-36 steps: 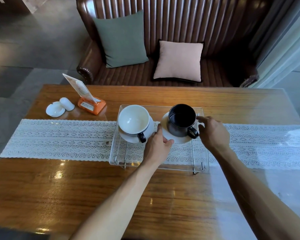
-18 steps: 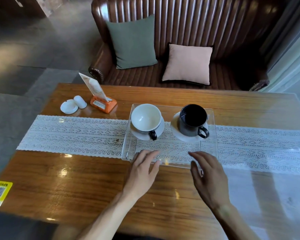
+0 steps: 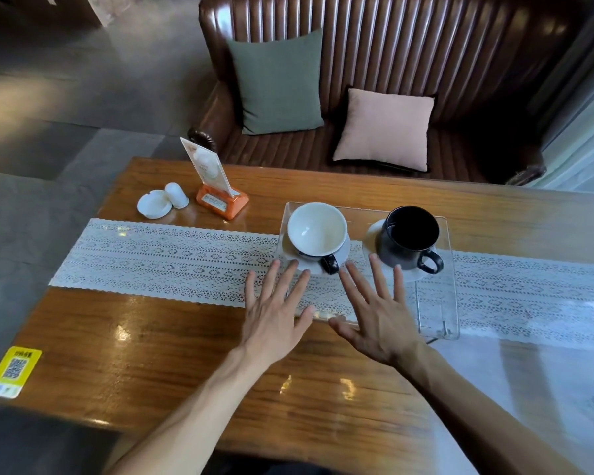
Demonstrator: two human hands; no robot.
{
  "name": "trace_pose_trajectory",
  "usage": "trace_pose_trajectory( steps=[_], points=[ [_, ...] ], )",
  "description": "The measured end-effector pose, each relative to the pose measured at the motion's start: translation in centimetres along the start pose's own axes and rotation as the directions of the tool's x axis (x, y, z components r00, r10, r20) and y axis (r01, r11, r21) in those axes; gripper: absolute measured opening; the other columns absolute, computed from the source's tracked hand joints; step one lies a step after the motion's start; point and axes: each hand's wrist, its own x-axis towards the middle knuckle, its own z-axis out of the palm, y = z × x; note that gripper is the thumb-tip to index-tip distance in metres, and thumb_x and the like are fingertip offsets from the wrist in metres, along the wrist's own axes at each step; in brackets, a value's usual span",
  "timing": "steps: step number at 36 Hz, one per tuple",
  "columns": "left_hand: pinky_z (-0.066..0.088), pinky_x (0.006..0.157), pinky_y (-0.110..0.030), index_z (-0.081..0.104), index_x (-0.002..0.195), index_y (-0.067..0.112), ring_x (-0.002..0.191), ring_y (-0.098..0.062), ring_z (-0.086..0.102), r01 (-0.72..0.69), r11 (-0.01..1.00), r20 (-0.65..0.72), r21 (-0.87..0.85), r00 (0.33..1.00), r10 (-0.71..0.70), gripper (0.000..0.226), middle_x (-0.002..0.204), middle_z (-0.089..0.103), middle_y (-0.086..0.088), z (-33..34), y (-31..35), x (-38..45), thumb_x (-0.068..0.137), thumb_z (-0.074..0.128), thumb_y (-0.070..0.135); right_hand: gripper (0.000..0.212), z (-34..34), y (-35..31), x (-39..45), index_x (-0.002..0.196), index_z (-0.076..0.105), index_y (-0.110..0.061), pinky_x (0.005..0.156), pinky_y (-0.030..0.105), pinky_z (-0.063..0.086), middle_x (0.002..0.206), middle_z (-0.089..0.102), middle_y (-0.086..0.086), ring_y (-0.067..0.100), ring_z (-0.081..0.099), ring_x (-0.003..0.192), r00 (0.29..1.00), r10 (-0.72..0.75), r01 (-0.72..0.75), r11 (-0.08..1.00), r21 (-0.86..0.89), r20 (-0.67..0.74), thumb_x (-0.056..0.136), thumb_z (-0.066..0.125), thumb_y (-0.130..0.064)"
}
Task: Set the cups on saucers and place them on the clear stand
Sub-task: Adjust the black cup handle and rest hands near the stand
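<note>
Table point(image 3: 186, 337): clear stand point(image 3: 436, 303) near edge behind hands.

On the clear stand point(image 3: 438, 305), which sits across the lace runner point(image 3: 172, 258) near the middle of the tabletop point(image 3: 144, 351), stand two cups on saucers. The white cup point(image 3: 317, 232) rests on its white saucer point(image 3: 344, 247) at the stand's left end; the black cup point(image 3: 408, 236) rests on its saucer point(image 3: 371, 232) at the right end. Both handles point toward the near edge. The left hand point(image 3: 275, 311) and right hand point(image 3: 378, 318) are spread flat, fingers splayed, over the stand's near edge, holding nothing.
</note>
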Motion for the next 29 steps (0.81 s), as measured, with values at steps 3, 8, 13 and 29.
trace_pose_trajectory(
  steps=[3, 8, 13, 29],
  points=[
    [-0.009, 0.117, -0.058, 0.017, 0.154, 0.031, 0.152, -0.025, -0.005, 0.005, 1.0, 0.012, 0.011, 1.0, -0.006, 0.064, 0.165, 0.012, 0.0, 0.2, -0.1, 0.2, 0.096, 0.015, 0.059, 0.089, 0.3, -0.2, 0.5, 0.156, 0.02, -0.017, 0.116, 0.066, -0.006, 0.164, 0.02, 0.0, 0.036, -0.004, 0.151, 0.999, 0.004, -0.004, 1.0, -0.01, 0.033, 0.089, 0.019, -0.075],
    [-0.012, 0.117, -0.058, 0.01, 0.155, 0.032, 0.151, -0.026, -0.01, -0.007, 1.0, 0.027, 0.03, 1.0, 0.006, 0.063, 0.165, 0.005, -0.001, 0.5, -0.2, 0.2, 0.097, 0.013, 0.058, 0.094, 0.6, -0.1, 1.0, 0.157, 0.013, -0.02, 0.116, 0.064, -0.01, 0.165, 0.011, -0.002, 0.034, -0.007, 0.152, 0.999, 0.023, -0.024, 0.999, 0.036, 0.025, 0.086, 0.014, -0.082],
    [-0.011, 0.117, -0.059, 0.011, 0.155, 0.031, 0.151, -0.027, -0.01, -0.014, 1.0, 0.031, 0.023, 0.999, 0.014, 0.063, 0.165, 0.005, -0.001, 0.6, -0.3, 0.3, 0.098, 0.017, 0.057, 0.095, 0.6, -0.1, 1.4, 0.157, 0.009, -0.023, 0.116, 0.063, -0.013, 0.165, 0.005, -0.007, 0.031, -0.014, 0.151, 0.999, 0.021, -0.022, 0.999, 0.04, 0.037, 0.084, 0.011, -0.084],
    [-0.001, 0.118, -0.06, 0.028, 0.149, 0.032, 0.152, -0.026, 0.001, -0.01, 1.0, 0.017, 0.006, 1.0, 0.01, 0.057, 0.163, 0.021, 0.003, 0.2, -1.8, 1.5, 0.099, 0.014, 0.055, 0.08, 0.8, -2.5, 0.1, 0.157, 0.005, -0.026, 0.117, 0.06, -0.014, 0.165, 0.003, -0.012, 0.03, -0.017, 0.151, 0.994, 0.099, -0.103, 0.991, 0.091, 0.047, 0.092, 0.015, -0.072]
  ],
)
